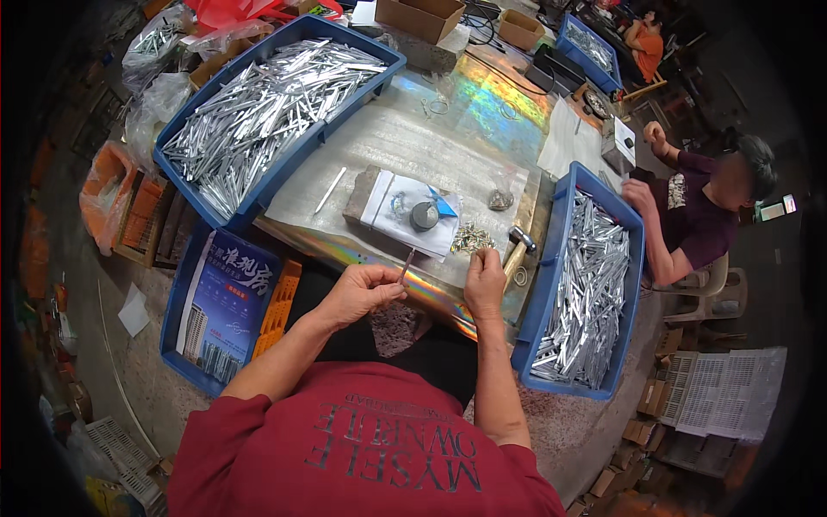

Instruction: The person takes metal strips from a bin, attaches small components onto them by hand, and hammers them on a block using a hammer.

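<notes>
My left hand is closed in a pinch around a thin, narrow metal strip, which points up toward the work block. My right hand is closed just in front of a heap of small brass-coloured pieces; whatever its fingers hold is hidden. Between and beyond the hands, a block covered with white paper bears a dark round metal piece and a bit of blue material. Right of the heap lies a hammer with a wooden handle. A single silvery strip lies left of the block.
Blue bins of silvery strips stand at far left and at right. Below the left one, another blue bin holds a printed sheet. A clear bag lies on the table. A co-worker sits at the right.
</notes>
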The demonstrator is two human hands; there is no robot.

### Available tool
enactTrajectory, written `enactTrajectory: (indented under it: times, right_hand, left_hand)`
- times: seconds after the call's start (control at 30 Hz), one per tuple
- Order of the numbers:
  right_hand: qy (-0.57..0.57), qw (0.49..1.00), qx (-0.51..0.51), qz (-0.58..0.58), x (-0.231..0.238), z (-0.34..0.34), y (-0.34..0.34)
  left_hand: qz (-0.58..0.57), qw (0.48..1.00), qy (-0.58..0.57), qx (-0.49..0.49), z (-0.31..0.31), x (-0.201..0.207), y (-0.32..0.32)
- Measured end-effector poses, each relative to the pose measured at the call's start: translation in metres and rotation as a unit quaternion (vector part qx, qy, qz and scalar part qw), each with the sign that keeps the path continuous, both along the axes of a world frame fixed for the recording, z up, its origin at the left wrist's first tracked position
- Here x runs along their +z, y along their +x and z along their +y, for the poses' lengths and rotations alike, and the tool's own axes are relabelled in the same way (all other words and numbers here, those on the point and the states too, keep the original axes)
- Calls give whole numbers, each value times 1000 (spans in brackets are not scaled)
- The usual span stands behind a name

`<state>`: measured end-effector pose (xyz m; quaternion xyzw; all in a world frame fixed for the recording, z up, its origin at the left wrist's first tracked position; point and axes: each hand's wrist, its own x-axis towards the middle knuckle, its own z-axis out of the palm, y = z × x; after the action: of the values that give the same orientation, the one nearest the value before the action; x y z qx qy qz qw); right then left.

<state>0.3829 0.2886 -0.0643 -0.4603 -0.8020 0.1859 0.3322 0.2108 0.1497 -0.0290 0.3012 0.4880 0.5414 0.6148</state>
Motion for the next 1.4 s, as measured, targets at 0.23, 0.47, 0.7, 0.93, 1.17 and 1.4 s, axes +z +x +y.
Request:
enactTrajectory:
  times: [0.23, 0.47, 0.7, 0.93, 1.17, 1.4]
  right_hand:
    - [-106, 989, -26, 103, 2, -1, 7]
    - [-117, 990, -14, 83, 1, 1, 3]
    - [33, 990, -5, -138, -4, 6, -14]
    - [70, 963, 8, -259, -3, 3, -17]
    - [30, 987, -11, -160, -7, -1, 2]
    - [42, 986, 10, -159, -1, 1, -3]
  left_hand:
    - [-15, 1000, 5, 10, 11, -3, 6]
    - [-22, 999, 8, 21, 13, 0, 7]
    - [-29, 999, 1, 23, 10, -9, 6]
    - [-37, 999, -12, 22, 6, -13, 4]
    - [-27, 999, -18, 32, 5, -13, 4]
    - [-24, 999, -19, 27, 6, -12, 6]
